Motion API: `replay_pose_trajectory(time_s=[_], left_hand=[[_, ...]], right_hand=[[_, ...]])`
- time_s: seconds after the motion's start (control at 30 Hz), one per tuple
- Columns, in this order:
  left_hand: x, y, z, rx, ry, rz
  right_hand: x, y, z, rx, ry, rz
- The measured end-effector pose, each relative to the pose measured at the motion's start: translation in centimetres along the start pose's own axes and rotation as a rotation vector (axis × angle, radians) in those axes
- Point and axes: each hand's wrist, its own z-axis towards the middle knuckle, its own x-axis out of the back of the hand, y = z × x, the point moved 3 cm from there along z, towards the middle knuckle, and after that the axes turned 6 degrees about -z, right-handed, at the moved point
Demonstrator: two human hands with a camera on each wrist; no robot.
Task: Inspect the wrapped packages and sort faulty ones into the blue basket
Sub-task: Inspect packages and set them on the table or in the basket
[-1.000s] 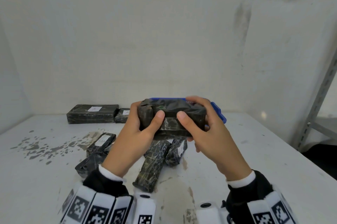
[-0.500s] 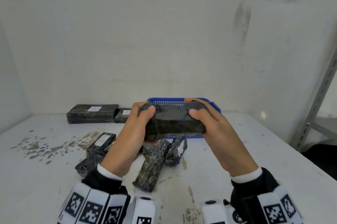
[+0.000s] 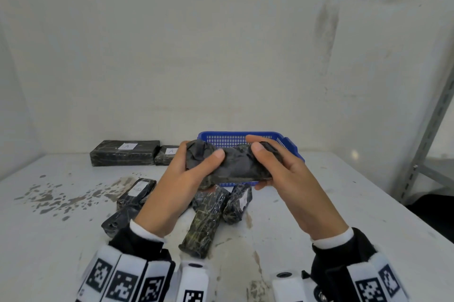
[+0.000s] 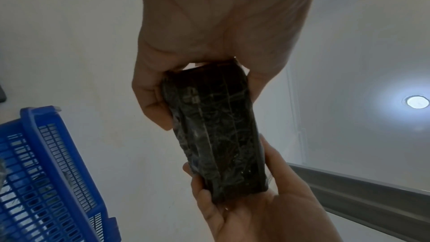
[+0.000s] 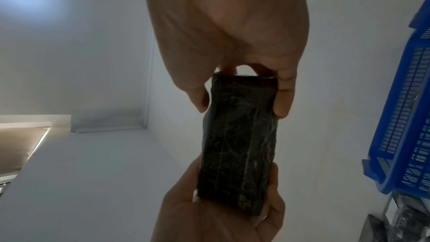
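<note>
Held up above the tabletop (image 3: 344,203) by both hands: one dark wrapped package (image 3: 233,166), lengthwise between them. Left hand (image 3: 181,183) curled round its left end, thumb on top; right hand (image 3: 290,178) curled round the right end in the same way. Gripped at the ends only, probably to leave the long faces free for looking. From both wrist views, the underside of the wrapping open to sight, shiny film with pale creases; on top, near the left thumb, loose crumpled film, maybe a fault, but not sure.

Just behind the package, the blue basket (image 3: 290,146), near enough for a short drop if judged faulty. Below the hands, a loose heap of small packages (image 3: 204,223), probably not yet inspected. Far left, by the wall, two labelled packages (image 3: 125,153) side by side, touching, apparently the place for good ones.
</note>
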Motion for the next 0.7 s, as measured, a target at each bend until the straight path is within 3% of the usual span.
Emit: replay_pose_trajectory(time_s=[0.53,0.7], left_hand=[[0.10,-0.25,0.28,-0.103,0.051,0.033],[0.01,-0.64,0.29,0.024,-0.017,0.105]], right_hand=[[-0.25,-0.17,-0.53,0.125,-0.080,-0.055],[0.17,-0.07,-0.02,0.174,-0.003,-0.045]])
